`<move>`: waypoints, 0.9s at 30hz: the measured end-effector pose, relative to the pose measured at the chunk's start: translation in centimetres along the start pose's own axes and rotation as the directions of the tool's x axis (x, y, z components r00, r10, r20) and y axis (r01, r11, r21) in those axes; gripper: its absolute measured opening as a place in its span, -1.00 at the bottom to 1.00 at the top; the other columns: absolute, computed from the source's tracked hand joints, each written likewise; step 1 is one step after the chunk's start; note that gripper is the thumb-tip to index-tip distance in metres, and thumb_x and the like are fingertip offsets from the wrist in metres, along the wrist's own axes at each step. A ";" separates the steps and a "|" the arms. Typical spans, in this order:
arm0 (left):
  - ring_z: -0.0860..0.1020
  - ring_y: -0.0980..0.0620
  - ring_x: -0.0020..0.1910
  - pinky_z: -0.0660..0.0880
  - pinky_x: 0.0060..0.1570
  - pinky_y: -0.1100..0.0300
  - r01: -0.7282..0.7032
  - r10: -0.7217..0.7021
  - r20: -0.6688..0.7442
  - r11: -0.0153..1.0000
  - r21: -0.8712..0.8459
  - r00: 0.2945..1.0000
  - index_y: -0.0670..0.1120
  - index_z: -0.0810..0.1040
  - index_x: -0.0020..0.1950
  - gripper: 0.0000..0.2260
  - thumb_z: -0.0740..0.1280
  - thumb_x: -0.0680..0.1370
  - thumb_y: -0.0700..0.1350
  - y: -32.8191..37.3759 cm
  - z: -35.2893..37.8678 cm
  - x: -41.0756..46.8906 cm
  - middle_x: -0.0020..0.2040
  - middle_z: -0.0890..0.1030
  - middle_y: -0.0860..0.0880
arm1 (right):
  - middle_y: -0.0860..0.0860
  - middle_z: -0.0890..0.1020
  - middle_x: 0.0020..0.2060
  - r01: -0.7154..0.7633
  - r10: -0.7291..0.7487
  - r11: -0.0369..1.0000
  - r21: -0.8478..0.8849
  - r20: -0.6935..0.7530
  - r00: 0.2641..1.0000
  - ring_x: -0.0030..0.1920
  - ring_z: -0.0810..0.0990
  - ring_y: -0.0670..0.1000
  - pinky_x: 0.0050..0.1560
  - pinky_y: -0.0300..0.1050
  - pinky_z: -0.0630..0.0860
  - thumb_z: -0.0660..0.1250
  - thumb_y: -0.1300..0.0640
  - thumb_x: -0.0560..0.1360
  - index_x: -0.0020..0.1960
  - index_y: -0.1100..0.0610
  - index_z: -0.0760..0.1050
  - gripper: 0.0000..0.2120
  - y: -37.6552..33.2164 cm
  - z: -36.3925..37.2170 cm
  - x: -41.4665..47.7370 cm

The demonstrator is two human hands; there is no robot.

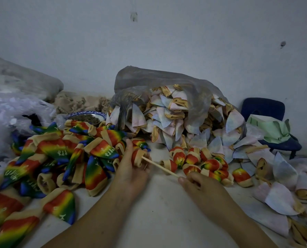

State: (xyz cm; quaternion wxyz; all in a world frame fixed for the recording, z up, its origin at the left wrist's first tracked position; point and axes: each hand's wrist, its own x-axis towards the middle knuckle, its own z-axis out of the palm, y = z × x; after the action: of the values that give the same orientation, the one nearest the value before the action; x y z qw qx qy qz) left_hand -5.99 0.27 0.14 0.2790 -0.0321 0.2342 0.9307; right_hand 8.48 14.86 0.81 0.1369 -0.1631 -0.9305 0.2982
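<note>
A: What's nearest?

B: Two bare forearms [95,221], coming up from the bottom edge over the pale tabletop [154,208].

A: And the hands?

B: They're apart, linked only by a thin wooden stick [159,166]. The left hand [131,173] is curled round a roll [137,157] of red and tan cloth. The right hand [201,185] pinches the stick's near end between thumb and fingers.

A: Where does the stick lead?

B: Its far end sits in the roll's open mouth. From there it slants down and right to the right hand.

A: So where is the roll?

B: In the left hand, near the middle of the tabletop, at the right edge of the rainbow heap [59,154]. That heap is made of flat pointed pieces with tan cuffs and white lettering.

A: And to the right?

B: Small rounded red-and-tan bundles [202,163] lie close together. Behind them a grey bag [149,77] spills pale pieces [167,119] across the tabletop.

A: Anything further back?

B: A blue-rimmed bowl [88,115] on the left and a dark blue chair [263,106] against the wall on the right.
</note>
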 end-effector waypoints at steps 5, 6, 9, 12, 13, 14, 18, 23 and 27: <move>0.70 -0.07 -0.04 0.65 -0.20 0.10 0.073 -0.072 0.054 0.997 -0.023 0.996 -0.23 0.59 0.11 -0.53 0.44 0.39 0.11 0.1 -0.2 0.2 0.03 0.70 -0.21 | -0.03 0.43 -0.43 0.037 -0.036 0.989 -0.145 0.011 0.999 -0.41 0.37 -0.12 -0.37 -0.22 0.25 0.18 -0.25 0.53 -0.30 -0.04 0.37 -0.65 0.5 -0.2 0.1; 0.70 -0.07 -0.02 0.64 -0.21 0.10 0.076 -0.075 0.055 0.997 -0.009 0.996 -0.21 0.61 0.07 -0.56 0.42 0.41 0.13 0.1 -0.2 0.2 0.06 0.70 -0.20 | -0.02 0.43 -0.43 0.040 -0.040 0.983 -0.178 0.000 0.999 -0.40 0.38 -0.11 -0.37 -0.21 0.26 0.17 -0.25 0.53 -0.29 -0.03 0.37 -0.64 0.4 -0.1 0.1; 0.70 -0.06 0.00 0.63 -0.21 0.10 0.082 -0.085 0.062 0.996 0.040 0.994 -0.17 0.64 0.02 -0.58 0.39 0.43 0.17 -0.2 -0.3 0.2 0.05 0.70 -0.16 | -0.02 0.44 -0.42 0.024 -0.035 0.975 -0.221 -0.045 0.998 -0.38 0.42 -0.10 -0.37 -0.19 0.29 0.12 -0.26 0.55 -0.27 -0.01 0.36 -0.62 0.2 0.3 0.3; 0.70 -0.07 -0.02 0.64 -0.21 0.09 0.083 -0.089 0.068 0.992 0.090 0.994 -0.17 0.63 0.05 -0.56 0.39 0.43 0.18 -0.3 -0.3 0.2 0.01 0.71 -0.16 | -0.01 0.46 -0.41 0.022 -0.038 0.971 -0.238 -0.065 0.997 -0.36 0.46 -0.08 -0.37 -0.18 0.31 0.10 -0.26 0.56 -0.26 -0.01 0.36 -0.62 0.0 0.7 0.2; 0.70 -0.06 -0.03 0.64 -0.20 0.09 0.078 -0.086 0.070 0.991 0.107 0.994 -0.17 0.62 0.07 -0.55 0.39 0.44 0.18 -0.4 -0.2 0.2 -0.01 0.70 -0.16 | -0.01 0.48 -0.40 0.022 -0.039 0.971 -0.239 -0.066 0.997 -0.35 0.48 -0.08 -0.37 -0.17 0.33 0.10 -0.26 0.56 -0.25 0.00 0.37 -0.62 0.0 0.7 0.2; 0.70 -0.06 -0.05 0.65 -0.18 0.09 0.071 -0.081 0.075 0.989 0.127 0.994 -0.17 0.62 0.08 -0.55 0.39 0.44 0.18 -0.4 -0.3 0.2 -0.03 0.70 -0.15 | -0.01 0.49 -0.39 0.022 -0.039 0.971 -0.237 -0.066 0.997 -0.34 0.49 -0.08 -0.37 -0.17 0.34 0.10 -0.26 0.56 -0.24 0.00 0.38 -0.62 0.0 0.8 0.2; 0.70 -0.05 -0.14 0.64 -0.17 0.09 0.023 -0.057 0.108 0.956 0.294 0.993 -0.16 0.64 -0.09 -0.67 0.42 0.41 0.11 -1.0 -0.3 0.1 -0.19 0.66 -0.12 | 0.00 0.51 -0.39 0.029 -0.042 0.976 -0.215 -0.055 0.998 -0.34 0.50 -0.07 -0.38 -0.17 0.32 0.12 -0.25 0.55 -0.23 0.01 0.42 -0.62 0.0 0.6 0.2; 0.63 -0.03 -0.27 0.61 -0.24 0.14 0.026 -0.096 0.163 0.923 0.385 0.982 -0.13 0.59 -0.29 -0.78 0.41 0.48 -0.02 -1.6 0.0 -0.5 -0.32 0.55 -0.09 | -0.01 0.56 -0.35 0.092 -0.106 0.974 -0.206 -0.057 0.993 -0.33 0.51 -0.08 -0.33 -0.10 0.42 0.10 -0.26 0.55 -0.20 -0.02 0.46 -0.63 -0.4 1.4 0.0; 0.67 -0.07 -0.19 0.62 -0.17 0.12 -0.017 -0.072 0.212 0.920 0.392 0.975 -0.14 0.62 -0.31 -0.72 0.33 0.57 -0.08 -2.3 0.0 -0.6 -0.28 0.61 -0.13 | -0.08 0.60 -0.26 0.048 -0.061 0.980 -0.194 -0.064 0.996 -0.24 0.54 -0.12 -0.20 -0.06 0.52 0.05 -0.25 0.57 -0.19 -0.06 0.42 -0.65 -0.5 1.9 0.0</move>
State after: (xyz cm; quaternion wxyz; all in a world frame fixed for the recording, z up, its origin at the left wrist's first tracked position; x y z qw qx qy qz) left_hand -4.24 1.68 -0.69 0.3171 0.1249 0.3822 0.8589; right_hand 7.69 13.54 -0.35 0.1607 -0.1603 -0.9537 0.1973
